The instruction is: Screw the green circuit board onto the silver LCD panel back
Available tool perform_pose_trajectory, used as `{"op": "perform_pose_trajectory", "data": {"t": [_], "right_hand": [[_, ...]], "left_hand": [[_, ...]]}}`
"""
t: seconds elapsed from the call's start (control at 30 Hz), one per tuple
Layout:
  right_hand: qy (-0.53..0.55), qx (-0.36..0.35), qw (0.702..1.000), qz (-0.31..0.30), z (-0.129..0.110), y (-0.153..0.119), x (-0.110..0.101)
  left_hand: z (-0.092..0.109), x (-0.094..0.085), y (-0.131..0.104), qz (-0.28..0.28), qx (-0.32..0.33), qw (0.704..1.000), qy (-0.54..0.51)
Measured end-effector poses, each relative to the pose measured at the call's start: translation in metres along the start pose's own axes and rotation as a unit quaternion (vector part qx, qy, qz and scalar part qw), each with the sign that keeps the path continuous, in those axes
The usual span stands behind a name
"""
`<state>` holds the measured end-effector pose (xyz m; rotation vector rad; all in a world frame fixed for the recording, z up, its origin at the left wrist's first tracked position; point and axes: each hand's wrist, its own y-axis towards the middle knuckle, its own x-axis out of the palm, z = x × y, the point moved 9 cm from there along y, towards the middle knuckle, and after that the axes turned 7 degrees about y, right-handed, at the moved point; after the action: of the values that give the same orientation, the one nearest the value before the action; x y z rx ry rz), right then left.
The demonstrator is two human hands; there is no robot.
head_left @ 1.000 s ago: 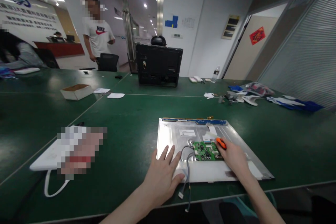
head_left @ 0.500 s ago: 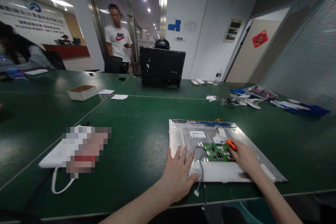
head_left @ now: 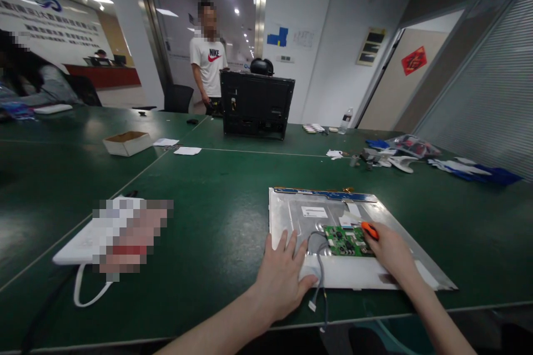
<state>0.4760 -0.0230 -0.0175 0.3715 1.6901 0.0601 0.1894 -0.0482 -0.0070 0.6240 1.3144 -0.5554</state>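
Observation:
A metal display panel [head_left: 300, 199] lies flat near the table's front edge, with a green circuit board [head_left: 343, 240] on it. Fingers spread, my left hand [head_left: 281, 274] rests on the panel's left front corner, beside grey cables [head_left: 320, 269] that hang over the front. My right hand [head_left: 391, 249] is closed around an orange-handled tool [head_left: 370, 231] at the board's right end; the tool's tip is hidden. White flat cables [head_left: 353, 211] run behind the board.
A black monitor [head_left: 257, 105] stands at the back, a person [head_left: 210, 66] beside it. An open box [head_left: 128, 144] and a white device [head_left: 79, 241] are on the left. Bags and parts [head_left: 410, 147] lie at the back right, near a bottle [head_left: 345, 121].
The standing person has moved right, closer to the monitor. The view has shifted slightly. Both my hands keep their places on the panel and the tool.

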Motion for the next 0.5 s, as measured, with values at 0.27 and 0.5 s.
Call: {"op": "perform_pose_trajectory", "data": {"t": [0.27, 0.5], "right_hand": [[-0.027, 0.008, 1.0, -0.01, 0.018, 0.0, 0.002], [0.018, 0.017, 1.0, -0.002, 0.047, 0.003, -0.01]], "left_hand": [[0.006, -0.009, 0.002, -0.006, -0.01, 1.0, -0.009], [0.02, -0.001, 0.024, 0.012, -0.002, 1.0, -0.001]]}}
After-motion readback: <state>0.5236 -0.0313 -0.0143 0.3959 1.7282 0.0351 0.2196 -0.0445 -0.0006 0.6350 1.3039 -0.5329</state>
